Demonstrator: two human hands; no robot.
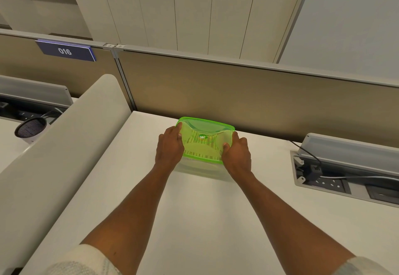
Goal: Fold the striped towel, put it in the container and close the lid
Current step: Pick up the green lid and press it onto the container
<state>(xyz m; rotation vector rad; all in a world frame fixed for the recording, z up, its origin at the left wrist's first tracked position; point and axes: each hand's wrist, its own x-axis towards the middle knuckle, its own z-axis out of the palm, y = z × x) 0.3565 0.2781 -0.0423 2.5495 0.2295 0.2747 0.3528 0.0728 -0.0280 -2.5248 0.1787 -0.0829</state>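
Note:
A clear container (pixel 200 168) stands on the white desk (pixel 194 210) close to the partition. Its translucent green lid (pixel 205 128) lies on top of it. The striped towel (pixel 198 145) shows through the lid, folded inside. My left hand (pixel 169 147) grips the lid's left edge with the thumb on top. On the right edge, my right hand (pixel 237 156) holds the same way, thumb pressing on the lid. Most of the container's walls are hidden behind my hands.
A beige partition (pixel 237 93) runs right behind the container. A power socket tray (pixel 345 177) with a black cable is set into the desk at the right. A curved divider (pixel 64 145) rises at the left, with a small round fan (pixel 30 128) beyond it.

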